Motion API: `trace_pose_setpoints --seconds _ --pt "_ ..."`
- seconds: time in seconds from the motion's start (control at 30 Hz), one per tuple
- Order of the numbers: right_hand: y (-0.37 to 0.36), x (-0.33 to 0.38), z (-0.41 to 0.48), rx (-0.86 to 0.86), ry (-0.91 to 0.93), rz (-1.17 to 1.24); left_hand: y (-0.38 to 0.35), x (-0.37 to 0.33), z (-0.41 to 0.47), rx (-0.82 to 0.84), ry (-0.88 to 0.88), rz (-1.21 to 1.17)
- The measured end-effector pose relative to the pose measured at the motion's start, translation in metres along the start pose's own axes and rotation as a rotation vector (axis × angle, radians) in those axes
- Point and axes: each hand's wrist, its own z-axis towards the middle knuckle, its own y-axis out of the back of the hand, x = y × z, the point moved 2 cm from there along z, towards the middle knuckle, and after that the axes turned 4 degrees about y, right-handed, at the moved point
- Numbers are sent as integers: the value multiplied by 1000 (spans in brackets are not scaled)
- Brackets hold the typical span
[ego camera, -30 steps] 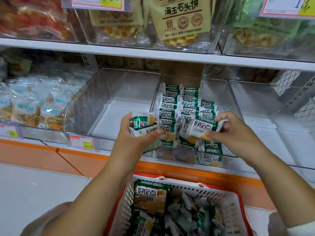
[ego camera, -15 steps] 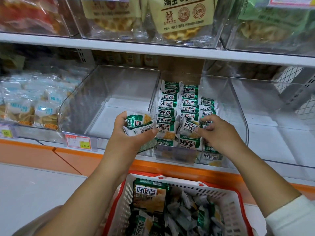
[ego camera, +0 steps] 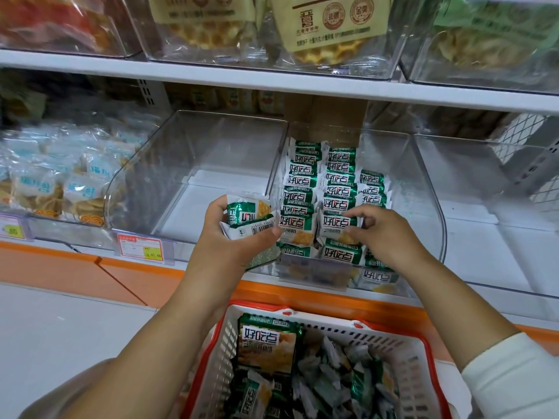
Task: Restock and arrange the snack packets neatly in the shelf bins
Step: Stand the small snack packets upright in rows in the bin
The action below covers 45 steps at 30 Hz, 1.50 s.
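Left hand (ego camera: 230,237): fingers wrapped around a small stack (ego camera: 249,219) of green-white packets, barcode side toward the camera. It holds the stack just left of the bin's (ego camera: 429,189) left wall, at its front edge.

Right hand (ego camera: 385,237): fingers bent, thumb and fingertips pinching the right edge of a front packet (ego camera: 337,223) that sits inside the bin, in the middle row.

Rows (ego camera: 305,176): three lines of the same packets on edge, running away from the right hand toward the back of the bin. The row nearest the right hand is shorter and partly hidden by it.

Basket (ego camera: 420,352): below both hands, white mesh with a red rim. It holds a big pack (ego camera: 266,343) on the left-hand side and loose packets (ego camera: 332,376) beside it.

Second bin (ego camera: 211,152): clear, just beyond the left hand. Price tag (ego camera: 140,247): left of the left hand, on the shelf edge. Waffle bags (ego camera: 329,31): on the shelf above both hands.
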Motion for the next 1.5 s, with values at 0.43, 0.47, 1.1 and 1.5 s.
trace_pose_setpoints --seconds 0.43,0.47,1.1,1.5 --pt "23 14 -21 82 9 -168 -5 -4 0 37 -3 -11" --pt "25 12 -25 161 -30 -158 -6 -4 0 46 -4 -12" --pt "12 57 -75 118 150 167 -36 -6 -12 231 75 -94" --pt "11 45 -111 -62 93 461 -76 2 -31 359 157 -121"
